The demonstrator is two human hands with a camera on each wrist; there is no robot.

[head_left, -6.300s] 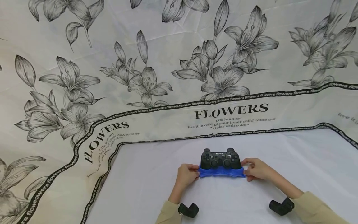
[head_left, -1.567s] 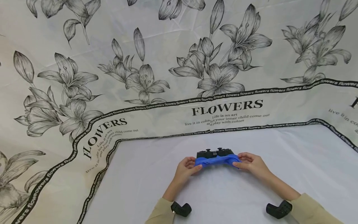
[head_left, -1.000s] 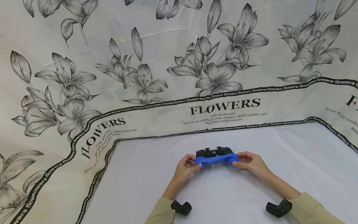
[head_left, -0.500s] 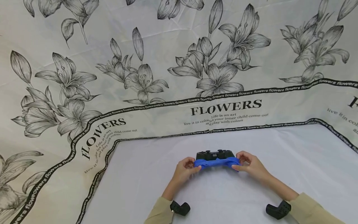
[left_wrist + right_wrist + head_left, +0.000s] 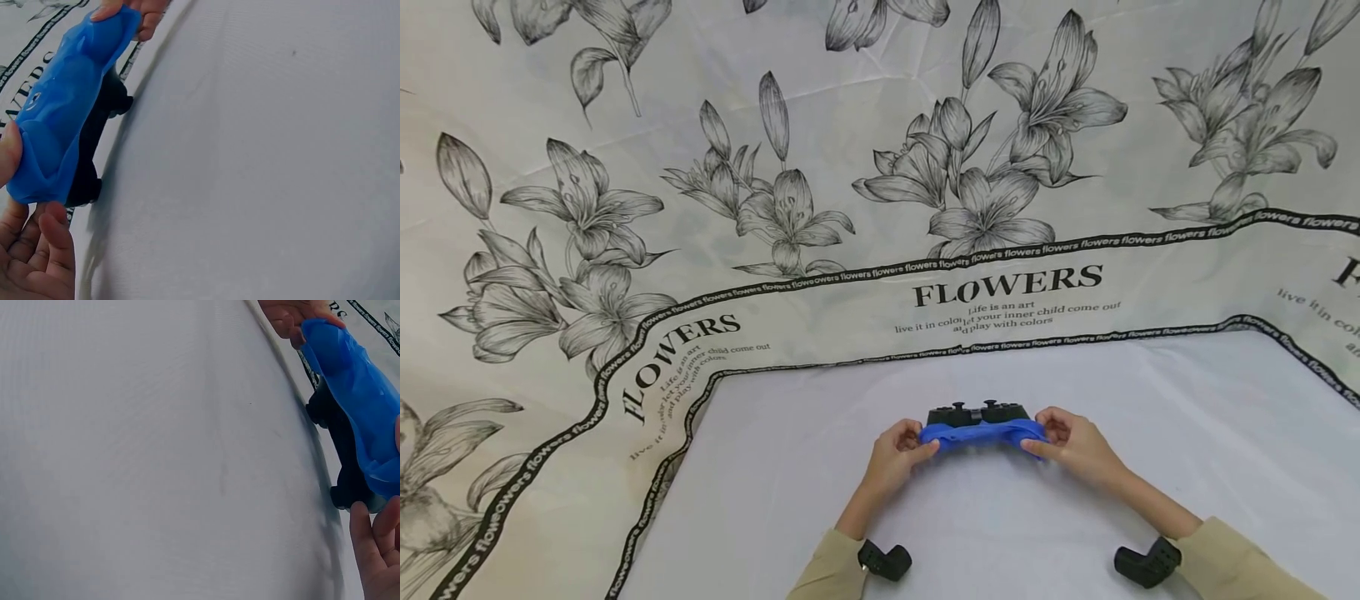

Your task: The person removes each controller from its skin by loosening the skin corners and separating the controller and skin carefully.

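A black game controller [image 5: 977,414] sits partly inside a blue, rubbery cover [image 5: 981,434], tilted so its thumbsticks point up and away in the head view. My left hand [image 5: 891,457] pinches the left end of the cover, thumb on the near side. At the other end my right hand [image 5: 1078,443] grips likewise, with its thumb pressing the cover. Seen from the left wrist, the cover [image 5: 62,106] wraps the grips while the controller's dark front [image 5: 94,140] is bare. In the right wrist view, a fingertip of the right hand [image 5: 378,550] touches the controller [image 5: 344,437].
Both hands work over a white cloth-covered table [image 5: 820,467]. Behind it hangs a pale curtain [image 5: 820,83] printed with flowers and lettering. Black wrist devices, one by the left sleeve [image 5: 885,561] and one by the right sleeve [image 5: 1148,562], stick inward.
Earlier, the controller's face showed to the head camera with the cover along its lower part. Now it is tipped away and the blue covers the near side. Recently the right fingers have curled slightly.
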